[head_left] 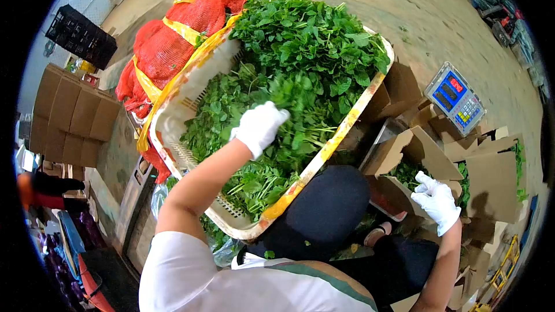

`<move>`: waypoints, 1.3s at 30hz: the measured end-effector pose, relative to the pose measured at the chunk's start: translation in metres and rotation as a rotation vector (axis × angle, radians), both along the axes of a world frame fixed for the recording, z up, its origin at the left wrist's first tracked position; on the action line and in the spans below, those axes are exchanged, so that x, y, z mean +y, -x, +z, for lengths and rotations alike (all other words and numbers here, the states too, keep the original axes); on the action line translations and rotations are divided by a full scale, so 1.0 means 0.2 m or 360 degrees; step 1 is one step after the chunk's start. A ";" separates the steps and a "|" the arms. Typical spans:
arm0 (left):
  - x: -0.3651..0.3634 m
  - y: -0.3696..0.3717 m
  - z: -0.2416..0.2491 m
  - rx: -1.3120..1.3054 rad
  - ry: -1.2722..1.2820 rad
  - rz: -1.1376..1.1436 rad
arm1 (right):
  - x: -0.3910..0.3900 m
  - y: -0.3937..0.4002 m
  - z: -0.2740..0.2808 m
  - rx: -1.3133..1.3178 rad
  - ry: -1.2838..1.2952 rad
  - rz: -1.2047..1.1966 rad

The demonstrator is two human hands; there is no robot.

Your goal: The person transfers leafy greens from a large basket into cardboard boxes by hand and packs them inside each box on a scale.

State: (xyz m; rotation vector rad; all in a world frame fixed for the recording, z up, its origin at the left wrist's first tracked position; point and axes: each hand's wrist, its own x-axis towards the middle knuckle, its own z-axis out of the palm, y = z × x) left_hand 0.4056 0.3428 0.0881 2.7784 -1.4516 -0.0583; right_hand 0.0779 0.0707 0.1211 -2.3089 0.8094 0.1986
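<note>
Currently, the left hand (260, 128) touches leafy greens (306, 89), grip unclear; the right hand (436, 201), fingers loosely parted, hovers by a carton (426, 152).

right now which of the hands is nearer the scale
Right. The right hand is below the scale in the image; the left hand is farther off, over the greens in the crate.

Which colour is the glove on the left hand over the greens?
White; the left glove shows best in the head view, the only one.

gloved left hand (263, 127) at leafy greens (306, 46) in a crate (169, 122), gloved right hand (438, 201) near a carton (399, 153) farther right
</note>
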 end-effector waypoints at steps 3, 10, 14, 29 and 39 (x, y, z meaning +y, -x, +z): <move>0.17 -0.05 0.12 -0.0125 0.0366 0.0089 | 0.01 0.00 0.00 0.0006 -0.0070 -0.0057; 0.68 -0.24 0.36 0.0432 0.0889 0.0446 | -0.02 0.02 -0.04 -0.0021 -0.0090 -0.0049; 1.07 -0.44 -0.15 0.0589 0.0537 0.0488 | 0.00 0.00 -0.02 0.0024 -0.0113 -0.0014; 0.70 0.16 0.27 -0.0267 -0.0765 0.0826 | 0.01 0.01 -0.06 0.0102 -0.0005 -0.0025; 0.33 0.16 -0.24 0.0058 -0.0075 0.0733 | 0.02 0.00 -0.05 0.0085 -0.0005 0.0022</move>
